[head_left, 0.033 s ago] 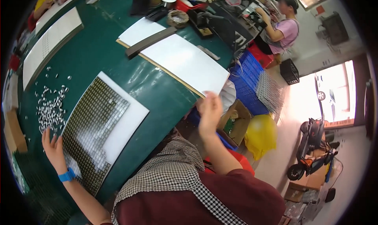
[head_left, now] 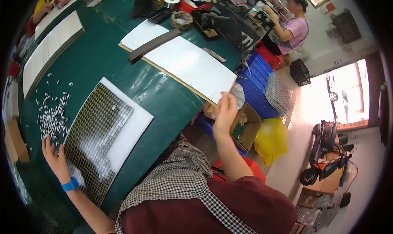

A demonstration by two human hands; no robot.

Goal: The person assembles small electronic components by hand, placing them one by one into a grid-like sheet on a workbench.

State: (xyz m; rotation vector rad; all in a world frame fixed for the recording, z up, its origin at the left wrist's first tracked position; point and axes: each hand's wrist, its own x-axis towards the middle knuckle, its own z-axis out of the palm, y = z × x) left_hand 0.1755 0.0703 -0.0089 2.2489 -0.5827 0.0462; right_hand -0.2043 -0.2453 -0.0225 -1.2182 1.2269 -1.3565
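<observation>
My left hand (head_left: pixel 56 159) has its fingers spread over the table, between a scattered pile of small shiny metal pieces (head_left: pixel 52 118) and a white board. That board (head_left: pixel 141 116) is mostly covered by a grid of small square tiles (head_left: pixel 92 127), dark toward the far side and bright silver in the middle. Away to the right, my right hand (head_left: pixel 226 111) pinches the near right corner of a white sheet (head_left: pixel 192 68) at the table's edge. A dark bar (head_left: pixel 153 45) lies across that sheet, which rests on a stack with a tan edge.
A long white stack (head_left: pixel 51 49) lies at the left of the green table (head_left: pixel 106 37). Tape, a woven bowl (head_left: pixel 181 20) and tools crowd the far side. Beside the table stand a blue crate (head_left: pixel 260 76), an open carton (head_left: pixel 247 125) and a yellow bag (head_left: pixel 271 141). Two people work nearby.
My right hand has shifted a little to the right at the sheet's corner, its fingers drawn closer together. My left hand stays almost where it was.
</observation>
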